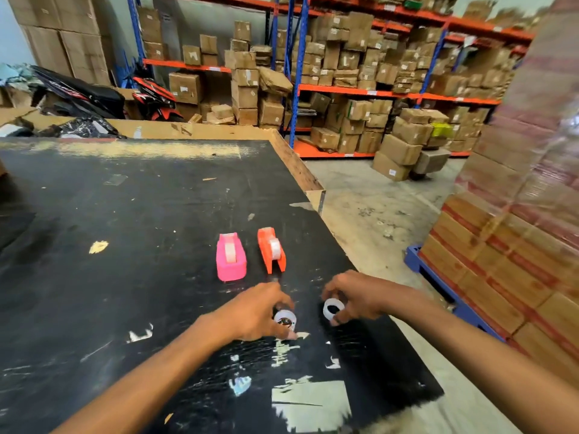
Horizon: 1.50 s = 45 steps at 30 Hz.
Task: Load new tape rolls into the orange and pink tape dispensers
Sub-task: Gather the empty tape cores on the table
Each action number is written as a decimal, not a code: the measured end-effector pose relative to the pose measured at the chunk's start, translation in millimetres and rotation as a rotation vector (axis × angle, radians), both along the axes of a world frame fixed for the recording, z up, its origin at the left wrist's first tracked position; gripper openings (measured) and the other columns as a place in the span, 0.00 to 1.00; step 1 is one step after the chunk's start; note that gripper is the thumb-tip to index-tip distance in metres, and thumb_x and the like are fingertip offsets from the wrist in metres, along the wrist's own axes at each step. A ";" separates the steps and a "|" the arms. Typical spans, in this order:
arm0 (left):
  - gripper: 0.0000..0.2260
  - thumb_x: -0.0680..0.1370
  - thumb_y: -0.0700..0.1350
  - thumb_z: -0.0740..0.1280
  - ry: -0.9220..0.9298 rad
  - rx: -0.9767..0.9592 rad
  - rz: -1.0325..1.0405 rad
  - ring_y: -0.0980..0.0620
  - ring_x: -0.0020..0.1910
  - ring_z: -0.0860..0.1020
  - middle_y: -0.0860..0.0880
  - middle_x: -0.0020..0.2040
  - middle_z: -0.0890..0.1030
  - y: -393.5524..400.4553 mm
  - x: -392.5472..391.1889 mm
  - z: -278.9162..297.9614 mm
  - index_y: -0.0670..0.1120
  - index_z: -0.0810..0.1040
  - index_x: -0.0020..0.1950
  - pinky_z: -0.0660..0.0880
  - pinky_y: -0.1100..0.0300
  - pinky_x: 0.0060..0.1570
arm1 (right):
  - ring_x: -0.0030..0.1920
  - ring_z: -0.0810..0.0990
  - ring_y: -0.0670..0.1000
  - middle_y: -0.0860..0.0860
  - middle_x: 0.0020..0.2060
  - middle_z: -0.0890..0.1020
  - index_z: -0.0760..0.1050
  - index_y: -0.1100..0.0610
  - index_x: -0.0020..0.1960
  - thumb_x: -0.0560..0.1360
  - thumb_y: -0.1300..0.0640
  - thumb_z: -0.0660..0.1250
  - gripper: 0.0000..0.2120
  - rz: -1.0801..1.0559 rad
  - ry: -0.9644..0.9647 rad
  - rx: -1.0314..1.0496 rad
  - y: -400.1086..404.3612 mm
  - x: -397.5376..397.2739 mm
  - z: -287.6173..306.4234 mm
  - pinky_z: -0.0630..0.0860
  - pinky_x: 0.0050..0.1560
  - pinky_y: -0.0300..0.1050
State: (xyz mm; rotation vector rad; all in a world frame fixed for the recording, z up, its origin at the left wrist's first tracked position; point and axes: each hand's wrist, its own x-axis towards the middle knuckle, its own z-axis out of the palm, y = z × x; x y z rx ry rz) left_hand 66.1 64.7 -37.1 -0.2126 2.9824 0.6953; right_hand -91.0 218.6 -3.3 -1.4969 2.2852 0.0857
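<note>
A pink tape dispenser and an orange tape dispenser stand side by side on the black table, each with a clear roll in its slot. Nearer to me, my left hand pinches a small clear tape roll that rests on or just above the table. My right hand holds a second clear tape roll by its rim, with the hole facing me. Both hands are a short way in front of the dispensers and apart from them.
The table's right edge drops to a concrete floor. A wrapped pallet of boxes stands close on the right. Shelves of cardboard boxes fill the back, and motorbikes are parked at back left.
</note>
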 end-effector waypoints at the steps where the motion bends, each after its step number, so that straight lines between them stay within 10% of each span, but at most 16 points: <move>1: 0.20 0.70 0.56 0.72 0.016 -0.005 -0.001 0.50 0.44 0.73 0.47 0.48 0.77 0.2 2.2 -0.4 0.49 0.81 0.59 0.75 0.53 0.47 | 0.44 0.74 0.53 0.53 0.45 0.77 0.77 0.52 0.56 0.68 0.48 0.74 0.19 0.008 0.009 -0.019 -1.8 3.1 -1.8 0.73 0.43 0.47; 11: 0.21 0.72 0.53 0.69 0.034 -0.097 0.333 0.50 0.53 0.76 0.50 0.54 0.77 -85.5 80.3 2.3 0.51 0.75 0.64 0.74 0.55 0.53 | 0.48 0.76 0.54 0.53 0.47 0.79 0.76 0.56 0.56 0.71 0.53 0.72 0.15 0.290 0.002 -0.229 -111.0 71.1 8.3 0.70 0.44 0.46; 17: 0.22 0.74 0.51 0.66 0.040 -0.251 0.533 0.48 0.64 0.71 0.49 0.63 0.77 -140.4 115.8 6.8 0.50 0.71 0.68 0.72 0.53 0.56 | 0.57 0.74 0.59 0.58 0.51 0.82 0.73 0.53 0.63 0.70 0.50 0.70 0.23 0.453 0.248 -0.350 -191.4 95.8 3.4 0.66 0.65 0.54; 22: 0.24 0.73 0.51 0.67 0.017 -0.233 0.541 0.46 0.64 0.72 0.47 0.64 0.77 -153.8 107.4 5.4 0.49 0.70 0.69 0.72 0.53 0.57 | 0.61 0.74 0.58 0.57 0.53 0.83 0.70 0.54 0.66 0.70 0.50 0.70 0.26 0.443 0.366 -0.247 -221.3 93.1 -4.6 0.53 0.72 0.52; 45: 0.31 0.72 0.53 0.69 -0.015 -0.213 0.535 0.47 0.69 0.66 0.47 0.69 0.72 -130.1 93.0 11.3 0.48 0.66 0.73 0.68 0.54 0.65 | 0.63 0.72 0.57 0.55 0.57 0.81 0.68 0.55 0.68 0.73 0.48 0.67 0.26 0.380 0.198 -0.275 -189.5 89.0 7.2 0.52 0.72 0.52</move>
